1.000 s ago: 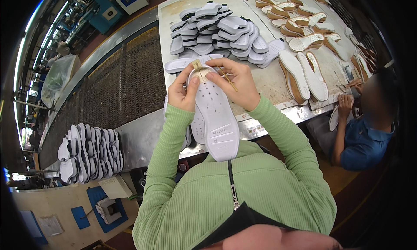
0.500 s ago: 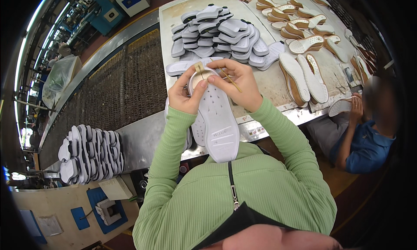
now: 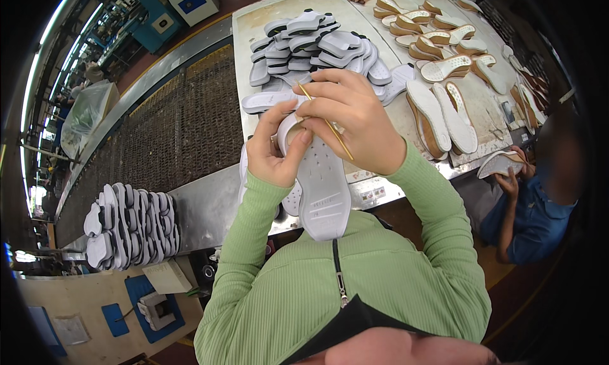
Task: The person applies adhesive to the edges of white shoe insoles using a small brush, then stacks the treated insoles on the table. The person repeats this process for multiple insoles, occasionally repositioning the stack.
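A white sandal (image 3: pixel 324 190) with a pricked footbed and a curved strap (image 3: pixel 285 131) is held upright in front of me, its heel end against my green top. My left hand (image 3: pixel 271 154) is closed round the strap side, thumb over its edge. My right hand (image 3: pixel 361 120) pinches a thin yellow stick (image 3: pixel 343 145), which slants across its fingers. Its thumb and fingertips meet the strap's upper edge, hiding part of it. Behind the sandal, another white sole (image 3: pixel 292 202) shows in part. Just beyond my hands lies a white sole (image 3: pixel 263 103).
A heap of white soles (image 3: pixel 346 47) stands on the table (image 3: pixel 260 6). Brown-sided white soles (image 3: pixel 438 117) lie at right. Stacked soles (image 3: pixel 133 228) sit at lower left, beside a mesh conveyor (image 3: pixel 171 111). A person in blue (image 3: pixel 536 222) holds a sole at right.
My right hand has turned and lifted over the strap, its stick now steeper. A tan piece seen at the strap's top is hidden now. The person in blue has raised the sole.
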`<state>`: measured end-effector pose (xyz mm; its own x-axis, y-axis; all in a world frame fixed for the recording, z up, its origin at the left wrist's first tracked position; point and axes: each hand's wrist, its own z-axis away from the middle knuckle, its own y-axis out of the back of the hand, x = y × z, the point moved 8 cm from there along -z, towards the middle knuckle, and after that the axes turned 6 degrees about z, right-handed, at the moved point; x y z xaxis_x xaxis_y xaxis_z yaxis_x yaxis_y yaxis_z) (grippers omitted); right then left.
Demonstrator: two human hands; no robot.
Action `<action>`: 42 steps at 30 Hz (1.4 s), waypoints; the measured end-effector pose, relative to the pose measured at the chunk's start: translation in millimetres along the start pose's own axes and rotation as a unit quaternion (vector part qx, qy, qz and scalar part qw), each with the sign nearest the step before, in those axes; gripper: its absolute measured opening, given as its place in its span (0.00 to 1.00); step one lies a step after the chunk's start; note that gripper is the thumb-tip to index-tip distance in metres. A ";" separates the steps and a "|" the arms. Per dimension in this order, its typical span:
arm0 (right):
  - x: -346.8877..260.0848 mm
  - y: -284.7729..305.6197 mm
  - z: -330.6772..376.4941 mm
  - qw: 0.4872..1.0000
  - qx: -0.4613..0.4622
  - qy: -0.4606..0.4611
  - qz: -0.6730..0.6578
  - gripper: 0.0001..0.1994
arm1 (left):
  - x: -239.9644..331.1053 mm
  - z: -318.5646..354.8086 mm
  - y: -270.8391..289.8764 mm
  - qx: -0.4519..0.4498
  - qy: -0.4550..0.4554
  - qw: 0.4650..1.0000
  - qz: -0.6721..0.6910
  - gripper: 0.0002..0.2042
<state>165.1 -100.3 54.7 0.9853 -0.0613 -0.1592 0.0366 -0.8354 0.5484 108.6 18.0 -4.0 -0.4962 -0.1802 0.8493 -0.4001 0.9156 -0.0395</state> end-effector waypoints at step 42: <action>-12.6 41.8 -19.6 0.967 -0.057 -0.085 -0.231 0.08 | 44.9 19.8 -11.5 -0.091 -0.076 0.986 -0.113 0.16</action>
<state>157.5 -123.7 95.7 0.8179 0.2075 -0.5366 0.4949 -0.7293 0.4724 75.6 -7.7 24.2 -0.5254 -0.4272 0.7358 -0.3765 0.8923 0.2492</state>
